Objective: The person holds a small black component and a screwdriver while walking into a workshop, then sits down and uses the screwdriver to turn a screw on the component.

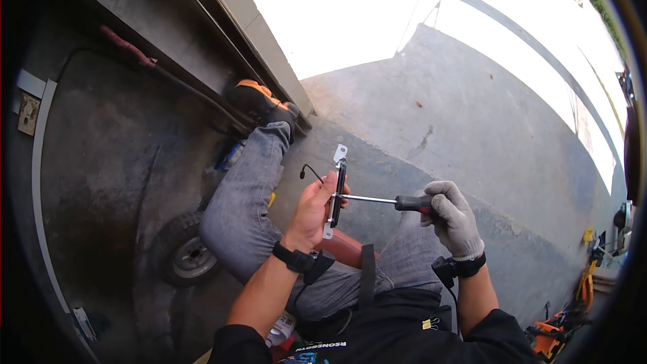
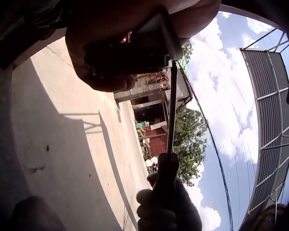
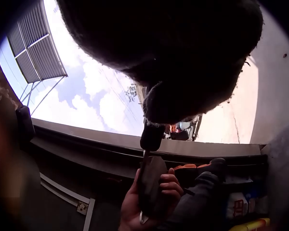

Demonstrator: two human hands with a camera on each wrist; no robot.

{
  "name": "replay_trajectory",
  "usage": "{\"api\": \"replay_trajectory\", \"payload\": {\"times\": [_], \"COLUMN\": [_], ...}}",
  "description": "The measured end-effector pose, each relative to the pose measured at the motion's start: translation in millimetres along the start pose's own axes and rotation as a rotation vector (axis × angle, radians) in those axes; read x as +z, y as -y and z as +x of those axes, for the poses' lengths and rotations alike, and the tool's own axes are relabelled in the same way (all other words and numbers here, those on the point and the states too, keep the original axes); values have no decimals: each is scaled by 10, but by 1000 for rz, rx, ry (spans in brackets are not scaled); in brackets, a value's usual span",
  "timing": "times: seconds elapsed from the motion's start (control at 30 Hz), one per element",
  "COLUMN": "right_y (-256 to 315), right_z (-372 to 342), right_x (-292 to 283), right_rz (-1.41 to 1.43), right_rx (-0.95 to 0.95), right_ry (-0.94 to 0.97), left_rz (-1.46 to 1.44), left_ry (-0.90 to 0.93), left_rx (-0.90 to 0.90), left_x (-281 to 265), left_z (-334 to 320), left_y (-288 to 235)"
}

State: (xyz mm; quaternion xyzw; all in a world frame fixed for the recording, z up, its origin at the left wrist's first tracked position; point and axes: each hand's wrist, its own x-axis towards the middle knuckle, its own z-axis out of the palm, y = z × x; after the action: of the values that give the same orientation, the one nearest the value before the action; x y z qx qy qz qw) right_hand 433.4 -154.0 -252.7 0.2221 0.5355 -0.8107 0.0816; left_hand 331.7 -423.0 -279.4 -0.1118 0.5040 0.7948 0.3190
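Note:
My bare left hand (image 1: 312,212) grips a narrow black part (image 1: 339,192) with silver metal tabs at both ends, held upright above my lap. A short black wire (image 1: 311,169) sticks out on its left side. A grey knitted glove covers my right hand (image 1: 455,219), its fingers curled round the black handle of a screwdriver (image 1: 371,199). The shaft runs level from the handle, and its tip meets the middle of the black part. From the left wrist the shaft (image 2: 172,110) reaches the part's edge. Glove and part are dark in the right wrist view.
A small wheel with a black tyre (image 1: 192,253) lies left of my bent leg. Beyond my shoe (image 1: 259,98) runs a metal channel or ledge (image 1: 222,34). Orange tools (image 1: 549,340) and other items lie on the floor at right. Bare concrete (image 1: 404,114) stretches ahead into sunlight.

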Motion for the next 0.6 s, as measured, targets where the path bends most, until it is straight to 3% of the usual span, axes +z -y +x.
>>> {"api": "replay_trajectory", "payload": {"times": [0.07, 0.13, 0.17, 0.23, 0.33, 0.43, 0.47, 0.53, 0.6], "right_y": [-83, -106, -50, 136, 106, -27, -53, -80, -20], "right_z": [14, 22, -9, -99, -82, -43, -36, -3, -29], "right_x": [30, 40, 39, 66, -93, 27, 38, 44, 111], "right_rz": [83, -107, -107, -165, -170, 58, 59, 27, -6], "right_rx": [-104, -262, -264, 42, 108, -15, -15, -195, -168], "right_ry": [-29, -41, -42, -7, 86, -16, -15, -49, -56], "left_rz": [13, 17, 22, 17, 12, 7, 2, 9, 14], "left_ry": [-8, -6, -4, -2, -4, -12, -13, -16, -18], "left_rx": [4, 0, -4, 1, 3, -1, 1, -5, -10], "left_x": [-5, -10, -10, -11, 2, -4, -1, 2, -2], "left_z": [-1, -7, -9, -12, -31, -49, -49, -25, -18], "left_y": [10, 6, 5, 8, -5, -6, -5, 5, 8]}}
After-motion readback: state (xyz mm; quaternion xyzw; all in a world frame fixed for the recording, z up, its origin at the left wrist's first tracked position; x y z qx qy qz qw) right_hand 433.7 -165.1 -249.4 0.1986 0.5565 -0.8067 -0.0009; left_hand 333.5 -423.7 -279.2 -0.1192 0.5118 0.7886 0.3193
